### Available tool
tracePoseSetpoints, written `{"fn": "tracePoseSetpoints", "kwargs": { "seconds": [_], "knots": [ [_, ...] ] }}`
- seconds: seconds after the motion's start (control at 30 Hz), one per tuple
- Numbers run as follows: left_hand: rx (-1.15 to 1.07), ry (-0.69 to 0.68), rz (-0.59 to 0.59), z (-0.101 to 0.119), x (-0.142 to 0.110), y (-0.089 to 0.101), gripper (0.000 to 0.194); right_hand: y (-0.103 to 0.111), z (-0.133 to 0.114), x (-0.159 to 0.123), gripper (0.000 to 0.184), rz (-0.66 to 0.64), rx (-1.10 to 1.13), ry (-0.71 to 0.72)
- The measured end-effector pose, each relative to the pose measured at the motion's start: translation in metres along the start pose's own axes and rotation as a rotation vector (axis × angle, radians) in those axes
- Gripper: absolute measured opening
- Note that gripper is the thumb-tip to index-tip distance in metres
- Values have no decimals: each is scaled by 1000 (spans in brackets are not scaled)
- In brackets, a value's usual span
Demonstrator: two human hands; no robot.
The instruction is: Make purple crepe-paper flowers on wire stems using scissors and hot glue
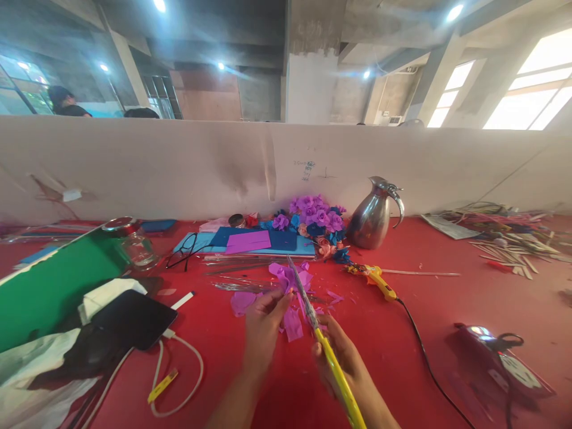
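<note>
My left hand (263, 325) pinches a piece of purple crepe paper (290, 280) and holds it up over the red table (447, 310). My right hand (342, 357) grips yellow-handled scissors (330, 357). Their metal blades (299, 286) point away from me and run into the purple paper. More purple paper scraps (243, 301) lie on the table just beyond my hands.
A bunch of purple and blue paper flowers (315, 217) and a steel jug (373, 214) stand by the white partition. A yellow glue gun (378, 280) with a black cord lies to the right. A phone (134, 319) on a charging cable, glasses (185, 250) and a green board (49, 286) are on the left.
</note>
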State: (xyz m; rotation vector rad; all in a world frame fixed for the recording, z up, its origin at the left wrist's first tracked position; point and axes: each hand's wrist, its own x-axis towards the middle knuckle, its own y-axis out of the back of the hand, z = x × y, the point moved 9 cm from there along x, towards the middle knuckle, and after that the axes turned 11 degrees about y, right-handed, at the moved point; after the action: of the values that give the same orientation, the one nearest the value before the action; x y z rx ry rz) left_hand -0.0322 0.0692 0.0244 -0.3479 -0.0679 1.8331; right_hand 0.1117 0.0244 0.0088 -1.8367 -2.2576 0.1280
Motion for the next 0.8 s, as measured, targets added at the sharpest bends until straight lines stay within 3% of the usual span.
{"fn": "tracePoseSetpoints", "kwargs": {
  "seconds": [0.27, 0.47, 0.6, 0.7, 0.8],
  "knots": [
    [37, -21, 17, -5, 5, 7, 30, 4, -3, -1, 49, -68, -84, -8],
    [33, -21, 56, -6, 8, 10, 29, 23, -4, 6, 45, -70, -247, 13],
    [21, -41, 117, -1, 7, 13, 27, 62, -12, 23, 34, -10, -704, 71],
    [50, -54, 88, 0, 9, 11, 27, 97, -8, 38, 36, 47, -1216, 5],
    [86, -94, 72, 0, 11, 11, 26, 114, 0, 49, 37, 0, -1469, -75]
  ]
}}
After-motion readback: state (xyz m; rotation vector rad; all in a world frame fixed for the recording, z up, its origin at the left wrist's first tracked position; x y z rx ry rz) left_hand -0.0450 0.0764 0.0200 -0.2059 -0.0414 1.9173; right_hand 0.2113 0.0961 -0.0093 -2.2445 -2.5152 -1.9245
